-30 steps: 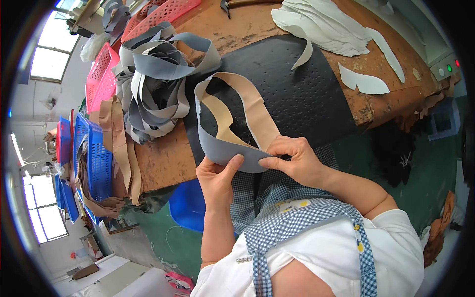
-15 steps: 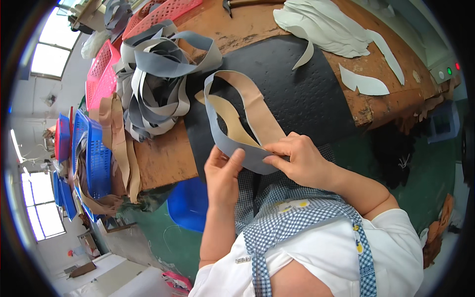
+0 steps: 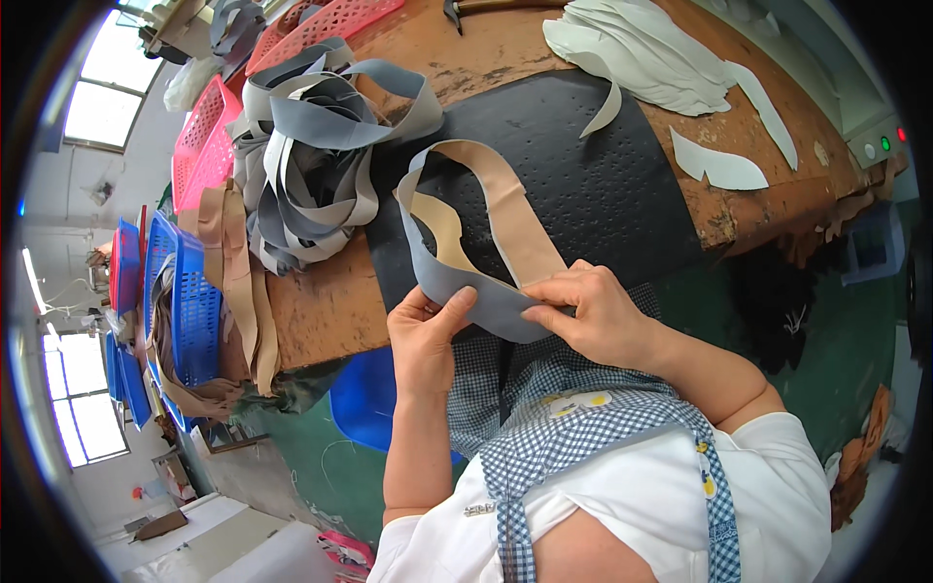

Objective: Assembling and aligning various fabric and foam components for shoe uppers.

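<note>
On my feed, I'm seeing looped strip (image 3: 498, 310) showing blue-grey outside, tan and pale yellow inside. Strip heap (image 3: 335, 128) is mixing greys; hanging strips (image 3: 236, 255) are reading tan. Mat (image 3: 604, 187) is showing black, workbench (image 3: 323, 318) orange-brown with dark blotches. I'm viewing white cutouts (image 3: 649, 53), pink basket (image 3: 204, 148), blue basket (image 3: 199, 325), green floor (image 3: 316, 462). Apron (image 3: 622, 416) is displaying blue-and-white gingham with yellow-and-white motifs; shirt (image 3: 773, 476) is showing white.

A scarred wooden bench (image 3: 326, 321), a hammer (image 3: 454, 12) and heaped strips (image 3: 326, 126) mark a workshop.
</note>
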A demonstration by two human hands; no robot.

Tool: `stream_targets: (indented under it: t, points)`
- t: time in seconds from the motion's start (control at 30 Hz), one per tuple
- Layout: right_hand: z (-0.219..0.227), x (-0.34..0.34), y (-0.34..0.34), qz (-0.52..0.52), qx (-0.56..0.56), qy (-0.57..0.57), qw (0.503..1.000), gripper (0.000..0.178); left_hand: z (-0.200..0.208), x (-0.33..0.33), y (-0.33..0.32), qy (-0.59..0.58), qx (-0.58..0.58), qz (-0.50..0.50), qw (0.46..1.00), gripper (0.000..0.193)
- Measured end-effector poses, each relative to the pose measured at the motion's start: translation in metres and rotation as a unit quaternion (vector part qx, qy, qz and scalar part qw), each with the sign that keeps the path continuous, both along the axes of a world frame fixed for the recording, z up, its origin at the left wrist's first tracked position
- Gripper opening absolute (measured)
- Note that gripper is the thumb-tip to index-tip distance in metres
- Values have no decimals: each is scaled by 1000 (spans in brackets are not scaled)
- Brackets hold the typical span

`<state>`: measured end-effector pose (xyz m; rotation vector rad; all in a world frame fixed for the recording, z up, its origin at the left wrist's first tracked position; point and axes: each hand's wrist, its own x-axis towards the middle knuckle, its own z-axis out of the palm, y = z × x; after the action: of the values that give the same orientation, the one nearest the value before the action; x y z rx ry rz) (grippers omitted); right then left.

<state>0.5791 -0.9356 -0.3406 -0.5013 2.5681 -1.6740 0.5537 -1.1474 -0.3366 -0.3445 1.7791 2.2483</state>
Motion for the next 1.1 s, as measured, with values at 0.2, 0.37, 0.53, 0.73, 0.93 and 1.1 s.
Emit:
stream_targets:
  t: [0.2, 0.37, 0.53, 0.73, 0.93, 1.1]
  points:
    - [14, -17, -4, 20, -45, -106, 993, 26, -14, 14, 12, -10, 42, 11, 999, 23]
    - [13, -18, -2, 46, -61, -148, 986, 31, -7, 3, 10, 6, 48, 15, 999, 19]
    - [14, -17, -2, 54, -61, -144, 986, 29, -2, -6, -1, 1, 6, 3, 1000, 16]
    - [15, -17, 0, 68, -55, -162, 983, 28, -7, -4, 0, 4, -2, 14, 1000, 14]
    - [18, -24, -8, 57, -73, -152, 984, 27, -3, 13, 17, 41, -54, 16, 998, 15]
    - [11, -21, -8, 63, -99, -176, 977, 28, 0, 2, 1, 18, -12, 35, 999, 11]
